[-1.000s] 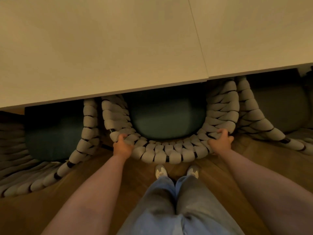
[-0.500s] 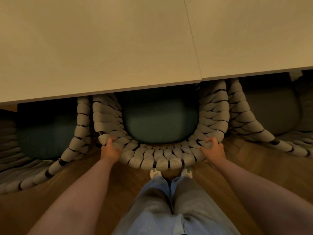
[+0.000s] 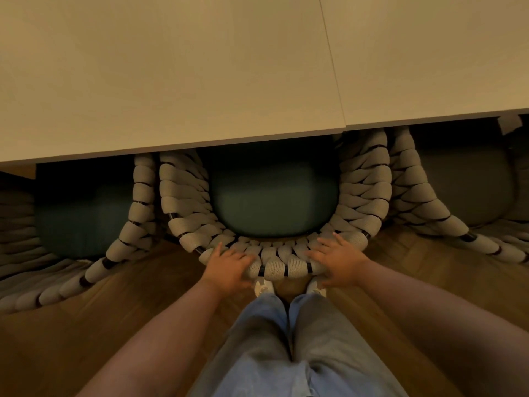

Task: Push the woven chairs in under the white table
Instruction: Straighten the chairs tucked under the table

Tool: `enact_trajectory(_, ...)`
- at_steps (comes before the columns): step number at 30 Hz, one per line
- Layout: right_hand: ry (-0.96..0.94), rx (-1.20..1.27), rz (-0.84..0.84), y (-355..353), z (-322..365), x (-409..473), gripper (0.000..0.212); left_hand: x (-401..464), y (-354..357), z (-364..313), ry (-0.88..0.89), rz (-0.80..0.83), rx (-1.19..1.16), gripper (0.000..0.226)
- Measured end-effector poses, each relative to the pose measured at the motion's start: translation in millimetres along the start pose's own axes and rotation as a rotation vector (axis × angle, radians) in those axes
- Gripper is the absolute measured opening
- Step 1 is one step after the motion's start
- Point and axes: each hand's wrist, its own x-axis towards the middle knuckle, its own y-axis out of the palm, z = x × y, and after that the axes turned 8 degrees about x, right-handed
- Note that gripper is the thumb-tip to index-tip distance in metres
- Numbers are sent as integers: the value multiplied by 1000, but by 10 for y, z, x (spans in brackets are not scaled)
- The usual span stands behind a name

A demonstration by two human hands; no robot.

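Head view, looking down: my left hand [image 3: 229, 263] and right hand [image 3: 339, 260] both lie flat on the back rim of the middle woven chair [image 3: 274, 253], fingers spread and nearly straight, gripping nothing. Change noted: half a second ago both hands were curled round that rim further out toward its corners; now the fingers have let go and slid inward, palms resting on the weave. The chair sits deeper than it did a second ago, its teal cushion [image 3: 272, 202] mostly tucked beneath the edge of the white table [image 3: 200, 81] and only the curved back projecting over the wooden floor [image 3: 86, 325]. My reading: the push on this chair is finished or in its last nudge, and the release means I am about to leave it (whether the front legs touch anything under the table is hidden from here). The left woven chair [image 3: 126, 233] and the right woven chair [image 3: 423, 207] flank it closely, their arm edges just beside the middle one's, and both seats also lie partly under the tabletop. Their backs splay further out across the floor, so they may want a further push; I cannot tell from this angle how deep they sit. My shoes [image 3: 264, 286] stand just behind the chair back, jeans [image 3: 286, 353] below them in frame. Next likely step: turn to one of the neighbouring chairs.
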Motion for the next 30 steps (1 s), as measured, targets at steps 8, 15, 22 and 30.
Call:
enact_trajectory(8,132,-69,0,-15,-19,94,49,183,-132,19,1,120,125,64)
enact_trajectory(15,193,-53,-45,-173,-85,193,47,337,-338,98,-27,83,158,59)
enact_trajectory(22,198,-36,-59,-229,-103,184,46,373,-346,77,-69,55,166,61)
enact_trajectory(30,161,-41,-29,-102,-35,162,44,279,-128,33,-85,100,120,63)
